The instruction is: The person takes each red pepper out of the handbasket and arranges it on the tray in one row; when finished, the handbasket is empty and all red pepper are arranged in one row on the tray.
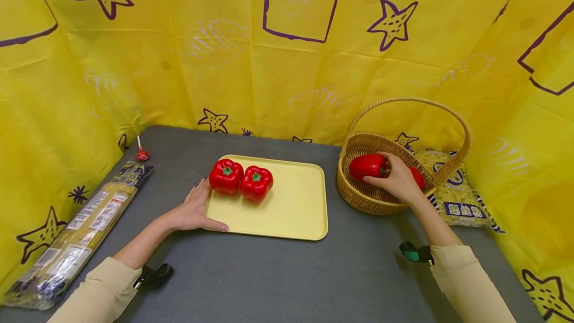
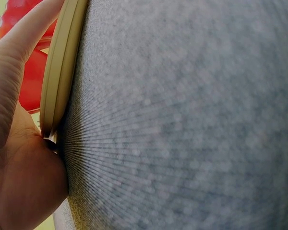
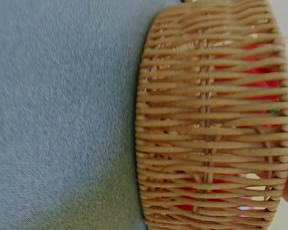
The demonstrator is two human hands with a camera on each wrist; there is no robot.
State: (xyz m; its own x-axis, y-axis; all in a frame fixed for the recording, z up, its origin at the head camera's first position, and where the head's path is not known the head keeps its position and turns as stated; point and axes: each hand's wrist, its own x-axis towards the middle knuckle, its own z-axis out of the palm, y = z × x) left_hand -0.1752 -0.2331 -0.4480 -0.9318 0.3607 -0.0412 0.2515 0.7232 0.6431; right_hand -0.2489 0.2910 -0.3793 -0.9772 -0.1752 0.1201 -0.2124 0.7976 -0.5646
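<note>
So the red pepper (image 1: 365,167) in play is inside the wicker basket (image 1: 372,207), lying on its side with its stem end toward the right hand (image 1: 399,182). That hand is clamped on it, thumb on the near side and fingers over the far side; probably a handy grip, since it comes in over the rim and under the tall handle. Can't tell if the pepper is touching the basket floor or lifted off it. Another pepper (image 1: 418,177) sits in there too, half hidden behind the hand, and the right wrist view shows red through the weave.

The yellow tray (image 1: 293,208) is over to the left, with two more peppers, (image 1: 226,177) and (image 1: 256,183), side by side, stems up, near its left end. The left hand (image 1: 192,212) has thumb and fingers spread apart around that tray corner, not gripping a pepper; my guess is it's steadying the tray.

Writing: the noodle bag (image 1: 462,198) partly behind the basket has a dark label with white characters, looks like 螺丝粉. The long clear packet (image 1: 89,228) on the far left has white labels, print too small to read. Lollipop (image 1: 142,155) just beyond it, no brand I can make out.
</note>
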